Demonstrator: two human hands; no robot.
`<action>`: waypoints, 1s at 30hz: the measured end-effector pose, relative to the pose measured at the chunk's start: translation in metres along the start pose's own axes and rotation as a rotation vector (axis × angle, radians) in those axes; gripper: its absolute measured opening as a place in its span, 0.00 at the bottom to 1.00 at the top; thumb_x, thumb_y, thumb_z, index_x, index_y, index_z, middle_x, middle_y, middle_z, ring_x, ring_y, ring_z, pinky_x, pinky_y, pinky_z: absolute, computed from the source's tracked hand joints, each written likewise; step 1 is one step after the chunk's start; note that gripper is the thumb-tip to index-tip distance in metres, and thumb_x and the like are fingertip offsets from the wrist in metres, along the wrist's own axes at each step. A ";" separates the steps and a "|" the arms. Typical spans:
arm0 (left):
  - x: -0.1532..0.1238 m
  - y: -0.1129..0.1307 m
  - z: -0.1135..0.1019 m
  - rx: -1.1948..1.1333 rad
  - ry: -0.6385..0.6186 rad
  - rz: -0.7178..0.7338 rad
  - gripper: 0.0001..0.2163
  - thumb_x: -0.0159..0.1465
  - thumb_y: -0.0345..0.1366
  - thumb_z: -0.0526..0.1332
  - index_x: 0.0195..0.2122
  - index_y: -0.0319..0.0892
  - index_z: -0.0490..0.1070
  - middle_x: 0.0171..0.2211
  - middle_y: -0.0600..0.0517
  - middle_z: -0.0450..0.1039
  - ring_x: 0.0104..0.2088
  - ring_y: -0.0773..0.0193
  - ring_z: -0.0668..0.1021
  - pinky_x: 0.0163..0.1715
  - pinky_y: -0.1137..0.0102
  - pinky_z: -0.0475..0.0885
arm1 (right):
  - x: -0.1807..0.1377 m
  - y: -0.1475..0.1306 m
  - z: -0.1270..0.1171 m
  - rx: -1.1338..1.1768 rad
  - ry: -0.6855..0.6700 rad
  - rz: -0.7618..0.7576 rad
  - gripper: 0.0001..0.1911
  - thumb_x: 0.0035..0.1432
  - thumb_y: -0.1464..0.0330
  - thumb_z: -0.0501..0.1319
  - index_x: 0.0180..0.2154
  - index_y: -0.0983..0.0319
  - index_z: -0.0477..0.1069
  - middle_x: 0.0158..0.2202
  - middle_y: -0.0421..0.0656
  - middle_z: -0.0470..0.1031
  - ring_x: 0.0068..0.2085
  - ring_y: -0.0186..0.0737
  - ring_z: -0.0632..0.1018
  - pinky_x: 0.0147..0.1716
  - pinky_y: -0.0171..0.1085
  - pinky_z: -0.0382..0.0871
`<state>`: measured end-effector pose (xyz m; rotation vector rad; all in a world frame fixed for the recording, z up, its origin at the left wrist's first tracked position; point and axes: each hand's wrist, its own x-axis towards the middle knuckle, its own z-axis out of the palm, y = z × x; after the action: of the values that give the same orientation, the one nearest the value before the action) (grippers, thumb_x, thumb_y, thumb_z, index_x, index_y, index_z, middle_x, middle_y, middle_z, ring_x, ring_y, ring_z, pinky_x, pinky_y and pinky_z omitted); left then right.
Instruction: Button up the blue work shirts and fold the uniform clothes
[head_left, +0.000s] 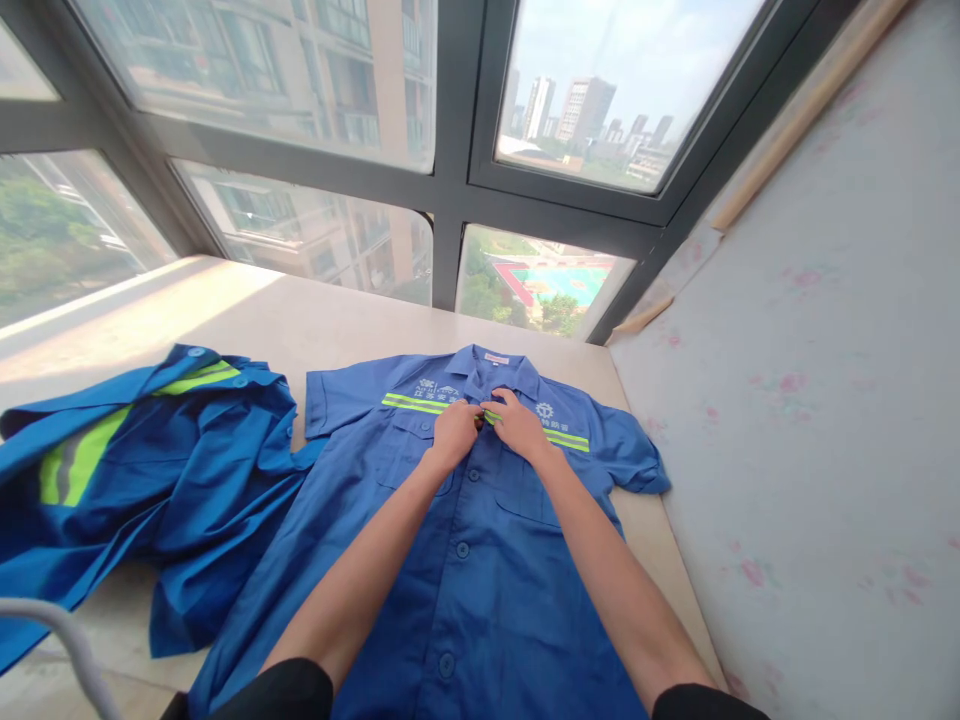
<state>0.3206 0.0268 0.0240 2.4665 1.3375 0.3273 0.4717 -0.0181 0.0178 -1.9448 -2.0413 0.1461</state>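
Observation:
A blue short-sleeved work shirt (525,570) lies front up, its collar toward the window and a yellow-green stripe across the chest. My left hand (454,432) is closed on the shirt's front opening at stripe height. Close beside it, my right hand (517,422) pinches the opposite edge, thumb and fingertips almost meeting the left ones. The fingers cover whatever lies between them at the opening. Below the hands, several blue buttons run down the front, the lowest button (447,664) near the bottom of the view.
A crumpled blue garment (187,470) with yellow-green stripes lies at the left, touching the shirt. The pale ledge (352,310) meets windows with grey frames (450,200). At the right stands a flowered wall (810,420). A curved white tube (67,640) crosses the lower left corner.

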 end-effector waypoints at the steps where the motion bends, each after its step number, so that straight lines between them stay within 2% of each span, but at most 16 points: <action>1: 0.003 -0.002 0.001 -0.005 0.006 -0.003 0.12 0.66 0.33 0.56 0.43 0.47 0.79 0.40 0.45 0.75 0.41 0.57 0.78 0.37 0.68 0.70 | 0.004 0.000 0.000 0.006 0.004 0.006 0.22 0.58 0.77 0.56 0.52 0.54 0.74 0.62 0.46 0.64 0.49 0.46 0.78 0.45 0.42 0.76; 4: 0.010 -0.009 0.005 -0.018 0.027 -0.011 0.12 0.66 0.34 0.56 0.43 0.48 0.79 0.40 0.46 0.75 0.40 0.58 0.78 0.36 0.68 0.70 | 0.015 0.001 0.001 0.036 0.031 -0.006 0.18 0.59 0.75 0.57 0.48 0.56 0.75 0.65 0.46 0.60 0.51 0.47 0.77 0.46 0.44 0.76; 7: 0.017 -0.013 0.012 -0.025 0.099 -0.017 0.13 0.67 0.34 0.55 0.42 0.48 0.80 0.40 0.47 0.75 0.40 0.58 0.77 0.36 0.68 0.69 | 0.027 0.003 0.006 0.052 0.043 -0.064 0.23 0.57 0.77 0.56 0.52 0.55 0.73 0.69 0.44 0.55 0.52 0.47 0.76 0.46 0.44 0.76; 9: 0.023 -0.016 0.016 -0.030 0.150 -0.029 0.13 0.68 0.34 0.54 0.40 0.47 0.80 0.39 0.47 0.76 0.40 0.58 0.77 0.37 0.68 0.68 | 0.036 0.005 0.010 0.081 0.030 -0.097 0.27 0.56 0.79 0.54 0.54 0.53 0.72 0.65 0.42 0.62 0.52 0.44 0.76 0.47 0.42 0.76; 11: 0.027 -0.020 0.018 -0.046 0.163 -0.034 0.13 0.68 0.34 0.54 0.40 0.47 0.80 0.39 0.47 0.76 0.40 0.58 0.76 0.38 0.68 0.68 | 0.044 0.008 0.015 0.125 0.016 -0.113 0.26 0.57 0.80 0.53 0.52 0.53 0.73 0.57 0.41 0.72 0.50 0.42 0.77 0.47 0.40 0.75; 14: 0.031 -0.024 0.017 -0.089 0.130 0.020 0.13 0.68 0.34 0.54 0.42 0.48 0.80 0.39 0.48 0.76 0.41 0.59 0.76 0.40 0.67 0.68 | 0.051 0.015 0.021 0.195 0.036 -0.105 0.20 0.59 0.78 0.53 0.44 0.55 0.78 0.45 0.42 0.76 0.45 0.41 0.77 0.44 0.38 0.74; 18: 0.031 -0.027 0.012 -0.136 0.095 0.080 0.12 0.68 0.35 0.55 0.44 0.48 0.79 0.40 0.47 0.76 0.43 0.59 0.76 0.44 0.67 0.68 | 0.049 0.025 0.027 0.321 0.133 -0.104 0.17 0.57 0.77 0.55 0.40 0.57 0.79 0.38 0.43 0.74 0.39 0.39 0.76 0.41 0.37 0.72; 23: 0.035 -0.027 0.007 -0.185 0.052 0.017 0.08 0.65 0.38 0.60 0.40 0.45 0.78 0.40 0.48 0.77 0.43 0.58 0.76 0.42 0.67 0.69 | 0.043 0.035 0.028 0.462 0.162 -0.183 0.17 0.53 0.78 0.56 0.40 0.58 0.78 0.36 0.42 0.70 0.37 0.38 0.74 0.39 0.36 0.71; 30: 0.044 -0.025 -0.007 -0.316 -0.031 -0.079 0.07 0.63 0.37 0.61 0.32 0.44 0.77 0.31 0.51 0.80 0.33 0.61 0.78 0.32 0.70 0.65 | 0.041 0.039 0.018 0.513 0.176 -0.219 0.12 0.58 0.75 0.57 0.36 0.57 0.78 0.36 0.43 0.71 0.38 0.39 0.74 0.40 0.38 0.71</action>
<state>0.3226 0.0779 0.0228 2.1448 1.2586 0.4420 0.5023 0.0279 -0.0041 -1.3678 -1.8552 0.3893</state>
